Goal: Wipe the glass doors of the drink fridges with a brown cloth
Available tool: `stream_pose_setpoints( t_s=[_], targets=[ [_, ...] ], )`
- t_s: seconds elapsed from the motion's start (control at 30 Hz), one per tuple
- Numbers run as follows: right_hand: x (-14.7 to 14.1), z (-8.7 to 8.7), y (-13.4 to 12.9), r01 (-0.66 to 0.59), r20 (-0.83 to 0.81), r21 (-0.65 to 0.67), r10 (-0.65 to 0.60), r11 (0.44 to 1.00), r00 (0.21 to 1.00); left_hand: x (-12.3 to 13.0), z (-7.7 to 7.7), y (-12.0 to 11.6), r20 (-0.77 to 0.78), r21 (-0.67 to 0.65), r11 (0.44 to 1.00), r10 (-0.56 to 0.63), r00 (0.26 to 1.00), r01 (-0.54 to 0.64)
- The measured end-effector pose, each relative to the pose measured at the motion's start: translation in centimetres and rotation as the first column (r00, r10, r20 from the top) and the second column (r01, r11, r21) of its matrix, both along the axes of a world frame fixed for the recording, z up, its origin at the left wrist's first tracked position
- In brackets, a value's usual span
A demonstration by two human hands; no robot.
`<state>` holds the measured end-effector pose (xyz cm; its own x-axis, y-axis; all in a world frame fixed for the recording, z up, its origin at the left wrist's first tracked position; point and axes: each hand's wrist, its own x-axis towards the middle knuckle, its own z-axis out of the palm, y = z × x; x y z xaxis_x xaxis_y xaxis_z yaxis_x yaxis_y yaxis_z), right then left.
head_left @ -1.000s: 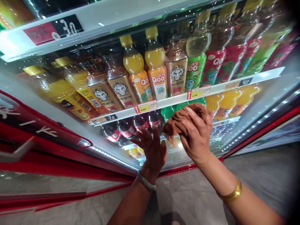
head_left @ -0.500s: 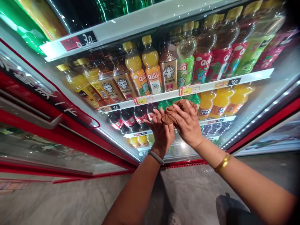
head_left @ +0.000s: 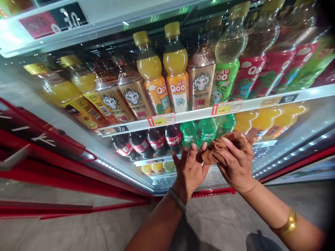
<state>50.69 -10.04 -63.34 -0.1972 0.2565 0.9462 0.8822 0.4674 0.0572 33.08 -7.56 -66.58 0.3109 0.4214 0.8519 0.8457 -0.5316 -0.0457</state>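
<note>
A crumpled brown cloth (head_left: 216,150) is bunched in my right hand (head_left: 238,165), whose fingers are closed round it. My left hand (head_left: 188,167) is just to its left with the fingers spread; its edge is close to the cloth, and I cannot tell if they touch. Both hands are in front of the lower shelves of a drinks fridge. Beyond them stand green-tinted bottles (head_left: 190,131) and dark cola bottles (head_left: 156,141). Above, orange Qoo bottles (head_left: 176,83) and gold Predator bottles (head_left: 202,85) line the shelf.
The white shelf edge (head_left: 193,115) carries price tags (head_left: 161,121) and crosses above my hands. Yellow-orange bottles (head_left: 267,120) are at the right. A red door frame (head_left: 65,188) borders the left. Grey floor (head_left: 104,230) lies below.
My hands have drawn apart; the left has come off the cloth while the right keeps it. The view has come closer to the shelves, and the hands sit lower and further right.
</note>
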Motion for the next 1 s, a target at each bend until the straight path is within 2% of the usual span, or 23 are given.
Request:
stream_pose_setpoints(
  t_s=[0.13, 0.33, 0.47, 0.57, 0.63, 0.7, 0.83, 0.9, 1.0],
  targets=[
    [0.5, -1.2, -0.1, 0.005, 0.060, 0.019, -0.006, 1.000, 0.998, 0.1, 0.2, 0.2, -0.036, 0.048, 0.999, 0.027, 0.999, -0.025],
    [1.4, -2.0, -0.1, 0.039, 0.073, -0.003, -0.039, 0.999, 0.997, 0.4, 0.1, 0.3, -0.024, 0.003, 1.000, -0.005, 1.000, 0.005],
    [1.9, -4.3, -0.3, 0.020, 0.062, -0.003, -0.019, 1.000, 0.998, 0.3, 0.4, 0.2, -0.001, -0.035, 0.996, -0.086, 0.996, 0.086],
    [3.2, -5.6, -0.9, 0.006, 0.109, -0.057, 0.001, 0.998, 0.994, 0.0, 0.8, 0.0, -0.068, -0.018, 0.998, -0.054, 0.996, 0.053],
    [3.9, -5.4, -1.1, -0.007, 0.115, -0.096, 0.018, 0.995, 0.993, -0.3, 1.2, -0.3, -0.110, -0.029, 0.999, -0.029, 0.994, 0.026],
    [3.7, -4.3, -0.9, -0.015, 0.066, -0.094, 0.021, 0.995, 0.998, -0.4, 1.5, -0.5, -0.125, -0.040, 0.999, -0.012, 0.992, 0.007],
    [1.3, -2.6, -0.5, -0.024, -0.042, -0.053, 0.021, 0.998, 0.999, -0.5, 1.8, -0.6, -0.138, -0.016, 1.000, 0.006, 0.990, -0.008],
    [0.5, -3.0, -0.8, -0.055, -0.008, -0.075, 0.055, 0.996, 0.998, -0.8, 1.8, -0.6, -0.146, -0.005, 1.000, 0.000, 0.989, -0.001],
    [1.2, -4.7, -1.7, -0.092, 0.132, -0.209, 0.121, 0.974, 0.984, -1.5, 1.8, -0.9, -0.176, -0.035, 0.999, -0.024, 0.984, 0.018]
  ],
)
